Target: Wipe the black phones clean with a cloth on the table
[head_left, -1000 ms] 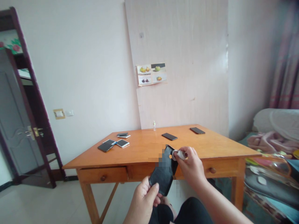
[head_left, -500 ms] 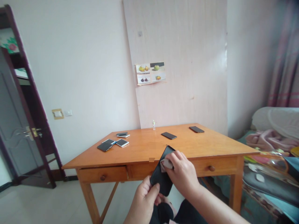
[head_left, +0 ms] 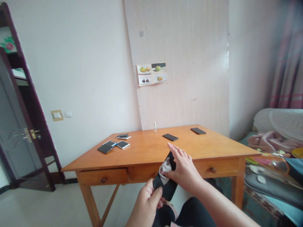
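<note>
Low in front of the table's edge, my left hand (head_left: 149, 198) grips the lower end of a black phone (head_left: 168, 190), thumb on its face. The phone is tilted, its upper end pointing away from me. Against its upper face my right hand (head_left: 183, 168) presses a crumpled whitish cloth (head_left: 165, 168) with the thumb, the other fingers stretched along the phone's far right edge. Part of the phone is covered by the cloth and the right hand.
On the wooden table (head_left: 142, 154) lie a dark phone (head_left: 170, 137), another phone (head_left: 198, 130) farther right, and several devices at left, including a black one (head_left: 106, 148). A small clear bottle (head_left: 155, 126) stands at the back. A cluttered bed (head_left: 267, 176) is at right.
My right hand's fingers have unfolded from around the cloth and stretched up along the phone's edge; more of the cloth shows. My left hand keeps its hold on the phone.
</note>
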A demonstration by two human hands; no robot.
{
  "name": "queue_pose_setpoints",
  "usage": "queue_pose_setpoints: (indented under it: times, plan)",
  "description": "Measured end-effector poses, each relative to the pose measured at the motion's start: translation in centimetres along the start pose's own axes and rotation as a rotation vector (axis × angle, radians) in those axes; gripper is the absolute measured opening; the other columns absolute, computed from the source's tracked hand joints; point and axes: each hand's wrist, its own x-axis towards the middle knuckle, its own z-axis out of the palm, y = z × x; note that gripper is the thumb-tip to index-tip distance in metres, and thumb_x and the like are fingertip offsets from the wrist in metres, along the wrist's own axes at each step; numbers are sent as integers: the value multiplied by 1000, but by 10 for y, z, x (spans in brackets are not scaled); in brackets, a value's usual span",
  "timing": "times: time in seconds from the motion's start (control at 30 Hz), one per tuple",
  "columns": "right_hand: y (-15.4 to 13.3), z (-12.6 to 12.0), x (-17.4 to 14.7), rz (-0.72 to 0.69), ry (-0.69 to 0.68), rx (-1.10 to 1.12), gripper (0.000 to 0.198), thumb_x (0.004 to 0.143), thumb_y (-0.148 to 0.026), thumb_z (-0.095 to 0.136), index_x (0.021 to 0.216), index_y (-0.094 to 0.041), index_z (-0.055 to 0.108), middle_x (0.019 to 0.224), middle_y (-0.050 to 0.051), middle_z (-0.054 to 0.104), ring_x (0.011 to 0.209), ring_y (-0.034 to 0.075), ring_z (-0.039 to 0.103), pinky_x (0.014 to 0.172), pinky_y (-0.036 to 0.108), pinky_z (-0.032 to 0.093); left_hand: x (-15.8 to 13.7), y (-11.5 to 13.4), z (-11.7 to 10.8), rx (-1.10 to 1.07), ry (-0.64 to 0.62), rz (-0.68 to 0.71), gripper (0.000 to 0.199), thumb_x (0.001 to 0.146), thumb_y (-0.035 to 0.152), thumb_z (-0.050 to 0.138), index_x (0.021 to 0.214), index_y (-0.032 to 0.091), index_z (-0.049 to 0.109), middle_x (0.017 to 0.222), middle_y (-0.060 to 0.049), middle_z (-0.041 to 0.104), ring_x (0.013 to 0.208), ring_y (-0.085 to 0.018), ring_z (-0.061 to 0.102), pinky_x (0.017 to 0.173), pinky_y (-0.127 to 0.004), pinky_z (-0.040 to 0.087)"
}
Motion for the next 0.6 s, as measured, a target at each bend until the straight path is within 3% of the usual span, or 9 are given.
queue_pose_setpoints:
  times: [0.1,0.23,0.33,0.5,0.6]
  plan:
    - [13,2,8,107,34,101,77,71,-42,71,141,-26,41,122,9,60,113,29,56,93,44,43,1,-2,-2,34,-10,7,36,84,49,60,97,15,61,65,1,57,58,-12,49,58,-23,39]
    - [32,5,15,156,83,264,43,82,-37,59,123,-23,57,103,5,66,96,21,63,85,34,47,1,-6,-3,46,-26,4,40,84,53,60,96,15,61,68,0,59,59,-13,51,59,-24,40]
    - [35,4,14,199,139,250,35,85,-38,55,117,-22,60,97,5,68,90,21,64,80,33,48,0,-5,-1,33,-31,-4,40,83,53,60,94,15,61,68,0,59,59,-12,51,59,-23,40]
    - [32,1,13,87,223,121,23,85,-34,54,102,-25,66,104,5,66,100,23,60,83,34,46,6,-5,3,-15,1,-22,35,81,49,63,91,15,61,67,1,58,57,-11,49,59,-23,39]
    - [38,5,18,195,273,271,23,86,-40,52,91,-23,67,88,4,67,85,21,61,76,32,46,16,-14,2,-50,50,-41,32,80,45,64,92,16,61,66,2,59,58,-11,49,60,-23,39]
